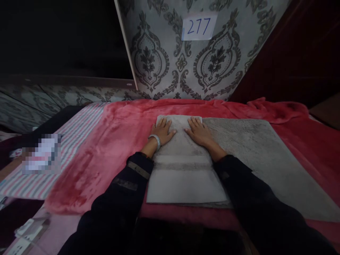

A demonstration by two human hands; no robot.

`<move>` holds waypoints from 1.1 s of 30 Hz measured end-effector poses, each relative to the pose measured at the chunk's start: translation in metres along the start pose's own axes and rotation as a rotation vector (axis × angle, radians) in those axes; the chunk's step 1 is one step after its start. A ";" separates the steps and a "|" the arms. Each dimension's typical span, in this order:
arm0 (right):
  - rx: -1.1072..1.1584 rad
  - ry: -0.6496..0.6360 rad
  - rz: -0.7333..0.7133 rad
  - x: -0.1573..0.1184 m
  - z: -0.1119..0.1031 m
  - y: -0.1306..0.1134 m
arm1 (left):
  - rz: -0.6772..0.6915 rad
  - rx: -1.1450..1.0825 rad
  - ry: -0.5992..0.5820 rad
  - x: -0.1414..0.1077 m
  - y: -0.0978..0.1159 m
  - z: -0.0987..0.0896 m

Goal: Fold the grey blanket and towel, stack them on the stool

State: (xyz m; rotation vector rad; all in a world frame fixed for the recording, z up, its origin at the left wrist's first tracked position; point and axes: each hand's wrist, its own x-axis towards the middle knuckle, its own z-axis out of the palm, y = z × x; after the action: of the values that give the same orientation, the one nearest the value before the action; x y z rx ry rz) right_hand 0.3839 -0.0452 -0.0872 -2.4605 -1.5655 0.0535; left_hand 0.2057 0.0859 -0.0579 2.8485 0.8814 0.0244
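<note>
A grey plush mat (255,156) lies on a pink-red blanket, its left part doubled over into a pale folded flap (183,186). A darker grey band crosses the flap. My left hand (162,131) presses flat near the flap's far left corner, fingers spread, with a light bracelet (156,140) at the wrist. Close to the far right corner of the flap, my right hand (199,132) also lies flat with its fingers stretched out. Both palms rest on the flap and neither grasps anything.
The plush blanket (119,131) covers much of the surface. To its left are a striped cloth (77,141) and a blurred-out item (42,154). A power strip (28,237) sits at lower left. Behind are a dark screen (63,39) and a patterned wall (180,76) with paper marked 277 (199,27).
</note>
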 end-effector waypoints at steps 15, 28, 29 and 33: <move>0.295 0.067 -0.283 0.013 -0.028 0.017 | 0.592 -0.043 0.046 -0.057 0.054 -0.007; -0.004 -0.081 -0.376 0.046 -0.009 0.014 | 0.863 -0.248 -0.086 -0.102 0.062 0.024; -0.010 -0.077 -0.357 0.049 -0.008 0.017 | 0.865 -0.247 -0.082 -0.101 0.062 0.024; -0.035 -0.058 -0.362 0.055 -0.006 0.024 | 0.882 -0.230 -0.059 -0.097 0.063 0.027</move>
State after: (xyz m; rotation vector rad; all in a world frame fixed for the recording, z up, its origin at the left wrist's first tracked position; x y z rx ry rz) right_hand 0.4297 -0.0061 -0.0813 -2.1772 -2.0266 0.0379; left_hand 0.1625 -0.0243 -0.0718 2.7419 -0.4074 0.1330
